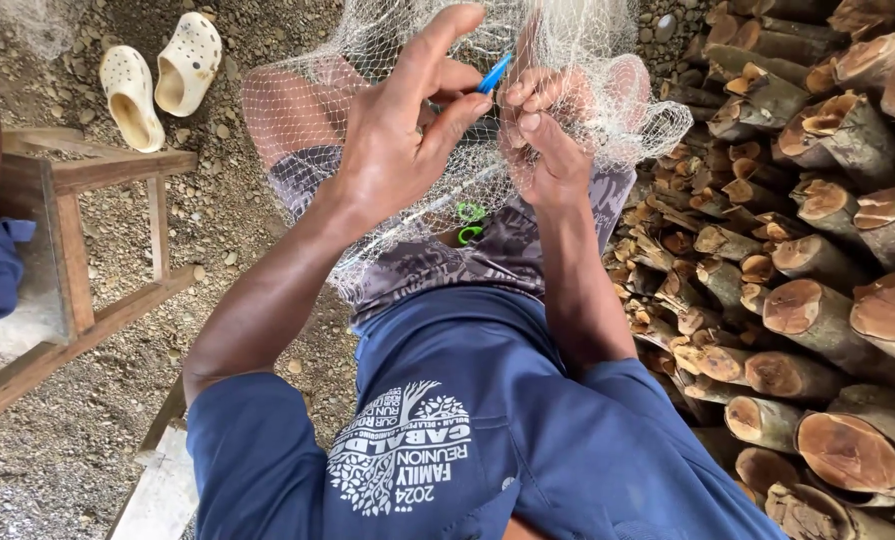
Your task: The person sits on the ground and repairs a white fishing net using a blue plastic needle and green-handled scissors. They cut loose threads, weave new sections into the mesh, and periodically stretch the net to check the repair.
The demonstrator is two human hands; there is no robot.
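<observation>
- Closest to the lens is the person's dark blue T-shirt with a white tree print, then grey patterned shorts further out, all seen from the head view looking straight down.
- Left hand sits in front of the pale fine-mesh fishing net, thumb and a bent finger pinched on the small bright blue plastic netting needle, index finger sticking up loose. That grip looks pretty light to me, so the needle could slip and drop into the folds.
- Right hand is closed narrow, fingertips bunching a bit of mesh just beside the needle tip. With fingers that near the point, a poke seems possible if the needle jumps.
- Net drapes over both knees and hangs well down the lap. Loose mesh like that could snag a finger, or a wrong strand gets picked up, hard to tell which strand is which.
- Small green plastic piece lies on the lap under the net, can't tell what it is. Might tangle in the mesh.
- Stack of cut brown logs is right beside the right knee, rough ends could catch the net edge.
- Rough wooden stool and a pair of cream foam clogs sit on gravel, well apart.
</observation>
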